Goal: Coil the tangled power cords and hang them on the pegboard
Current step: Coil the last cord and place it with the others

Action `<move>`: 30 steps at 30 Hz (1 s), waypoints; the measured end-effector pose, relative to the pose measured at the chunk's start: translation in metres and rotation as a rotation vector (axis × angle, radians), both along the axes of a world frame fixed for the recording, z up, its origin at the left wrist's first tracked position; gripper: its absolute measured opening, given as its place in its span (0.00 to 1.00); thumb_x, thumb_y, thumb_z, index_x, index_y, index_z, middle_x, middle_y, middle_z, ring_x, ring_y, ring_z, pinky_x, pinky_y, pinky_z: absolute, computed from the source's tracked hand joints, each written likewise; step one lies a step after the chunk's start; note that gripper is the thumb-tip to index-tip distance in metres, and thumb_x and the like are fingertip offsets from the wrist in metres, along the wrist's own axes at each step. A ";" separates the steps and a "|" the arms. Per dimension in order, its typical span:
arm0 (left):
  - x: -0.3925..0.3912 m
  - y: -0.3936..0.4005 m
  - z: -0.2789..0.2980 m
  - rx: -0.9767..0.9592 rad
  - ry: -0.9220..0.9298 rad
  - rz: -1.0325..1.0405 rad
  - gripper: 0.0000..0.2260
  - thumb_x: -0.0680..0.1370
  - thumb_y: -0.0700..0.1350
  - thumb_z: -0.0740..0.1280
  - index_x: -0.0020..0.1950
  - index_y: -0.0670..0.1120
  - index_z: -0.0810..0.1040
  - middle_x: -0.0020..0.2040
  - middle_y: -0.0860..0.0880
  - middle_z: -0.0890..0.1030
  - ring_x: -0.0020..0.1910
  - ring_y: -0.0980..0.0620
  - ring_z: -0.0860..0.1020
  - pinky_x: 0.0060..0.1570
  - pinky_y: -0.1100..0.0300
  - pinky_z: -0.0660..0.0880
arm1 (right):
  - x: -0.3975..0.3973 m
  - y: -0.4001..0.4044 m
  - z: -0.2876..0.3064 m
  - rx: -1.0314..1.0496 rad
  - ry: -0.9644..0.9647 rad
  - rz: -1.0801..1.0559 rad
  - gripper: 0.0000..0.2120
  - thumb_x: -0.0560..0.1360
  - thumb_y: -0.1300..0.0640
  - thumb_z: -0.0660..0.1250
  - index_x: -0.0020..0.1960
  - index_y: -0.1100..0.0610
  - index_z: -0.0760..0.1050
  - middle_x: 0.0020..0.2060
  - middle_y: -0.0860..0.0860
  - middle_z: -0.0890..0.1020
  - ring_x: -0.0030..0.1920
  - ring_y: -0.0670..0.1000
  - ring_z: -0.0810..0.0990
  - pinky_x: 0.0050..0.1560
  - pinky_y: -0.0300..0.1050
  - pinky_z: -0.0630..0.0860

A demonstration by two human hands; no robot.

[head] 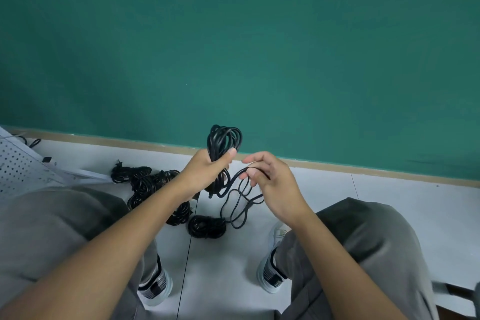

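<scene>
My left hand (207, 171) grips a coiled black power cord (224, 140), its loops standing up above my fist. The loose tail of that cord (235, 205) runs down from the coil, loops over the floor and passes through my right hand (270, 182), whose fingers curl around the strand. A pile of tangled black cords (150, 184) lies on the floor to the left, below my left forearm. A separate small black coil (206, 226) lies on the floor between my feet. The white pegboard (18, 166) leans at the far left edge.
I sit facing a green wall (259, 47) with a tan baseboard. My grey-trousered knees (363, 236) flank the work area, with both shoes (270, 273) on the pale grey floor. A dark seam runs down the floor between my feet.
</scene>
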State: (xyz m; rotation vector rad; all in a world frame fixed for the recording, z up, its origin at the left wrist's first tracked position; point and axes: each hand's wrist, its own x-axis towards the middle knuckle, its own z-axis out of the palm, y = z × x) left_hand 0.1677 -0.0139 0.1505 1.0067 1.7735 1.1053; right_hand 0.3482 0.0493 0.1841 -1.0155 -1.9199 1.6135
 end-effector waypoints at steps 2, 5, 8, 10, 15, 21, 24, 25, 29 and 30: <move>0.008 -0.004 0.006 -0.014 -0.047 -0.094 0.26 0.81 0.66 0.60 0.48 0.43 0.80 0.40 0.50 0.79 0.42 0.54 0.78 0.51 0.55 0.75 | -0.001 0.004 -0.001 0.014 0.020 -0.086 0.08 0.78 0.65 0.72 0.49 0.54 0.77 0.40 0.53 0.85 0.39 0.51 0.79 0.48 0.42 0.78; 0.020 -0.009 0.012 -0.015 -0.176 -0.258 0.31 0.75 0.73 0.61 0.53 0.47 0.83 0.46 0.51 0.84 0.48 0.60 0.80 0.57 0.60 0.77 | -0.002 0.007 -0.001 0.031 0.011 -0.236 0.14 0.68 0.60 0.82 0.46 0.56 0.77 0.39 0.53 0.83 0.41 0.52 0.81 0.48 0.44 0.80; 0.025 -0.009 0.012 0.018 -0.348 -0.321 0.10 0.78 0.52 0.74 0.50 0.46 0.83 0.42 0.56 0.81 0.43 0.62 0.78 0.49 0.65 0.75 | -0.001 0.005 0.001 0.091 -0.033 -0.322 0.18 0.64 0.56 0.84 0.43 0.56 0.76 0.39 0.52 0.82 0.36 0.43 0.77 0.41 0.33 0.75; 0.026 -0.007 0.015 0.003 -0.423 -0.307 0.07 0.76 0.38 0.75 0.52 0.41 0.81 0.40 0.50 0.79 0.40 0.57 0.78 0.44 0.63 0.75 | -0.001 0.004 0.001 0.119 -0.069 -0.344 0.18 0.64 0.53 0.84 0.44 0.54 0.76 0.40 0.51 0.81 0.36 0.42 0.75 0.40 0.31 0.74; 0.013 -0.006 0.017 0.020 -0.576 -0.164 0.04 0.75 0.42 0.75 0.48 0.45 0.83 0.39 0.45 0.78 0.39 0.50 0.78 0.46 0.53 0.75 | -0.001 0.009 -0.005 0.094 -0.111 -0.168 0.05 0.78 0.52 0.73 0.49 0.52 0.78 0.44 0.46 0.84 0.44 0.42 0.80 0.47 0.31 0.74; 0.005 -0.003 0.020 0.066 -0.601 -0.042 0.06 0.77 0.44 0.74 0.46 0.42 0.82 0.42 0.47 0.82 0.41 0.52 0.80 0.48 0.55 0.75 | 0.002 0.012 -0.017 0.077 -0.217 -0.148 0.03 0.81 0.57 0.68 0.50 0.55 0.81 0.44 0.50 0.83 0.45 0.52 0.84 0.51 0.40 0.81; 0.006 -0.001 0.017 0.048 -0.423 0.017 0.11 0.77 0.49 0.74 0.51 0.41 0.84 0.44 0.50 0.86 0.45 0.57 0.82 0.49 0.63 0.74 | 0.001 0.011 -0.008 -0.114 -0.025 -0.299 0.03 0.78 0.60 0.73 0.47 0.58 0.81 0.44 0.55 0.83 0.42 0.57 0.88 0.51 0.52 0.85; 0.005 -0.001 0.015 0.045 -0.373 -0.003 0.15 0.76 0.51 0.74 0.55 0.41 0.84 0.49 0.50 0.87 0.49 0.58 0.83 0.52 0.63 0.74 | 0.002 0.010 -0.004 -0.157 0.036 -0.327 0.04 0.77 0.60 0.74 0.47 0.60 0.80 0.44 0.55 0.83 0.41 0.58 0.88 0.49 0.51 0.85; 0.012 -0.004 0.011 0.036 -0.350 -0.164 0.18 0.76 0.51 0.75 0.65 0.48 0.82 0.61 0.50 0.85 0.64 0.54 0.81 0.69 0.54 0.72 | 0.000 0.006 0.003 -0.158 0.123 -0.350 0.06 0.76 0.61 0.75 0.47 0.65 0.80 0.41 0.54 0.82 0.42 0.56 0.87 0.43 0.46 0.85; 0.015 -0.004 0.010 0.041 -0.351 -0.198 0.18 0.77 0.50 0.75 0.66 0.48 0.82 0.62 0.49 0.85 0.65 0.53 0.80 0.70 0.53 0.72 | -0.001 0.005 0.004 -0.160 0.136 -0.363 0.07 0.76 0.62 0.75 0.46 0.66 0.80 0.39 0.52 0.82 0.42 0.55 0.86 0.42 0.45 0.84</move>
